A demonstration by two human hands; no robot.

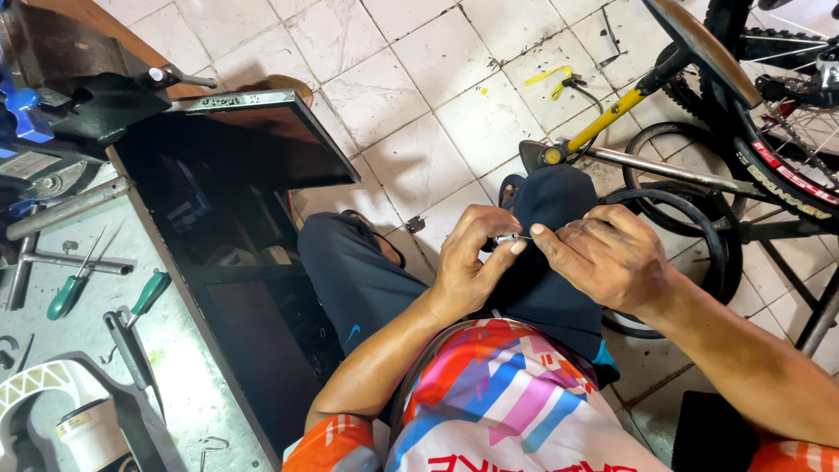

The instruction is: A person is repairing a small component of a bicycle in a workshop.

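Left hand (pixel 468 262) and right hand (pixel 607 258) pinch a small metal pin (pixel 511 237) lying level, left-right.

— We saw the small part (pixel 511 237) as bright, shiny metal, and the floor tiles (pixel 419 96) as matt, scuffed ceramic.

— We agreed; the screwdriver handles (pixel 65 297) looked glossy green plastic, the tabletop (pixel 188 393) worn, grimy metal.

Green-handled screwdrivers (pixel 68 295); yellow bicycle frame tube (pixel 612 116); navy trousers (pixel 559 262); multicoloured patterned jersey (pixel 507 393).
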